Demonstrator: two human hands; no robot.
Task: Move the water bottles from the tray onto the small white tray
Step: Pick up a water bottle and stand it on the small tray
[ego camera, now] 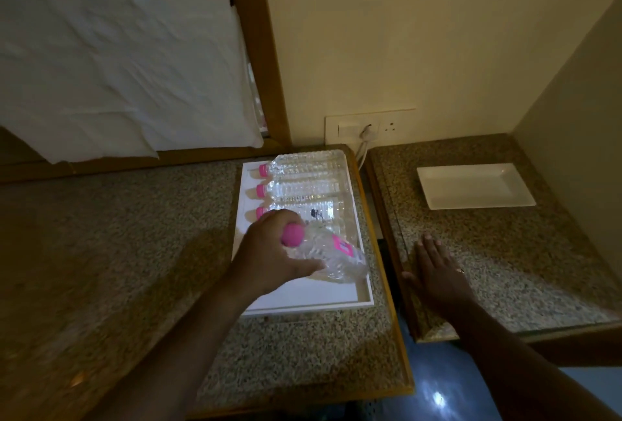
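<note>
The left hand (272,252) grips a clear ribbed plastic bottle with a pink cap (331,257) near its neck, tilted over the large white tray (303,299). The right hand (434,272) rests flat and open on the speckled granite table (505,269). Held so near the cap, the bottle could swing or slip while crossing the gap to the small white tray (474,190).

The left hand (276,252) reaches forward over the white tray (365,299), fingers curled round a bottle (333,257) near its pink cap, thumb along its side. To the right of that tray, the right hand (437,272) lies flat, palm down, fingers spread, forearm extended.
</note>
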